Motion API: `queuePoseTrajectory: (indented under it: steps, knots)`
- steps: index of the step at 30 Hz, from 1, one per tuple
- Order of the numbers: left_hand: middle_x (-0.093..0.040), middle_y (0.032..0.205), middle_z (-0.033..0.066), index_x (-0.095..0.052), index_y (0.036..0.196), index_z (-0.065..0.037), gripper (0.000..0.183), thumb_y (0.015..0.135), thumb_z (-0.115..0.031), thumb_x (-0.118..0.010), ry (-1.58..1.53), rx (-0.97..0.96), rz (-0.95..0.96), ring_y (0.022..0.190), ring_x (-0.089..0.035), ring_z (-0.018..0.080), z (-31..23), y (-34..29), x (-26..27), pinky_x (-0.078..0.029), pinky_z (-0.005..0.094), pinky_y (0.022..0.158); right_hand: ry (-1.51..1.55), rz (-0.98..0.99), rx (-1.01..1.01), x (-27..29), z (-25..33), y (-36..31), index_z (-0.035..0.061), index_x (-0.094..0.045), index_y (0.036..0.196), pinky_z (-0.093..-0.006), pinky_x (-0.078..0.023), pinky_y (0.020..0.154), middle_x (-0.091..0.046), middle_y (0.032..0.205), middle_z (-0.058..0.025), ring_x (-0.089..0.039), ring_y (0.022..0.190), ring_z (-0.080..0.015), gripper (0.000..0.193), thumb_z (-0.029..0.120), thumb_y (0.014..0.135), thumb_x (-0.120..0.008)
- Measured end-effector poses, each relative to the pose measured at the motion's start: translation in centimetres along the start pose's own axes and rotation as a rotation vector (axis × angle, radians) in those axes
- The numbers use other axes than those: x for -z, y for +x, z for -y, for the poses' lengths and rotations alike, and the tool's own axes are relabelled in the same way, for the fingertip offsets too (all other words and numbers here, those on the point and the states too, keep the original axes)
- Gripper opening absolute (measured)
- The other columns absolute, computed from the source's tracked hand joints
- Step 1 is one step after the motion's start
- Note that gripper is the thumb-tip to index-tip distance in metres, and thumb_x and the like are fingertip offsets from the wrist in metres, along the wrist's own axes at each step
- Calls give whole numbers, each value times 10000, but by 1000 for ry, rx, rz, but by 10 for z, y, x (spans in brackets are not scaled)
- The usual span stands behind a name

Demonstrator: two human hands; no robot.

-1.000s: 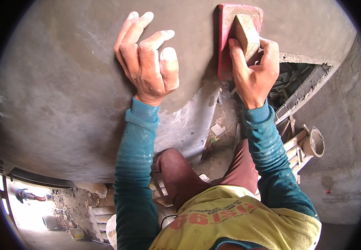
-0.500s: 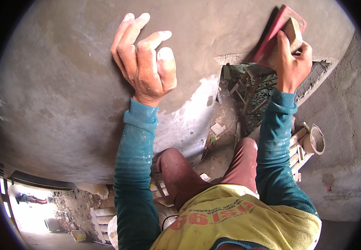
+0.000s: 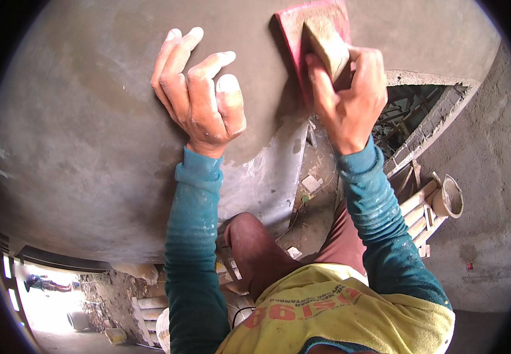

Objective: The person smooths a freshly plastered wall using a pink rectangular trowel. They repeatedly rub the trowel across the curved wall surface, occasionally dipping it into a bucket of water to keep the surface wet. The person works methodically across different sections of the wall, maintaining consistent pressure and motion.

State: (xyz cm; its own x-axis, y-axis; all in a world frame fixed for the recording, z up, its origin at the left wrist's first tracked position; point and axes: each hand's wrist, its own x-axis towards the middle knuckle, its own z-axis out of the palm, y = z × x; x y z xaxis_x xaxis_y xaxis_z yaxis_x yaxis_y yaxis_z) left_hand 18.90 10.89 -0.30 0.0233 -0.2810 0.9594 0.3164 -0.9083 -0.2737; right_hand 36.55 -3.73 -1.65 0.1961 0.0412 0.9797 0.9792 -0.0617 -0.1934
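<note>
Nearby, wall opening [image 3: 407,109], bucket [image 3: 448,202]; right hand [image 3: 353,97] clamped on float [image 3: 327,42], left hand [image 3: 199,97] loosely spread.

The picture's top seems to clip the float [image 3: 291,35]; the right hand [image 3: 353,100] hides the lower end of its handle [image 3: 327,44]. Right of the float, clutter [image 3: 407,109] is too small to tell; far below-left, a person [image 3: 49,285] (tiny) is blurred.
</note>
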Motion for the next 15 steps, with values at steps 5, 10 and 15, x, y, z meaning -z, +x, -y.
queuePoseTrajectory:
  steps: [5,10,15]
  knots:
    - [-690,1380,197,-771,1013,-59,274,896,-176,-553,-11,12,-71,1364,-581,421,1,1,-7,-451,499,1164,-74,-133,57,8,-30,58,-4,-719,1047,-391,-563,748,-695,914,-128,-677,781,-254,443,349,867,-917]
    - [-647,1430,204,-753,1081,-41,255,973,-160,-555,-8,11,-2,1391,-552,440,-4,3,0,-476,564,1179,-102,-85,-284,51,-64,73,34,-674,1105,-458,-536,775,-658,957,-152,-667,854,-351,399,320,863,-812]
    - [-639,1441,205,-752,1086,-37,271,984,-182,-546,-6,19,-19,1404,-543,442,-2,0,-2,-456,564,1194,9,23,-42,39,-30,-18,-9,-702,1068,-342,-517,724,-647,913,-88,-617,787,-193,397,249,868,-928]
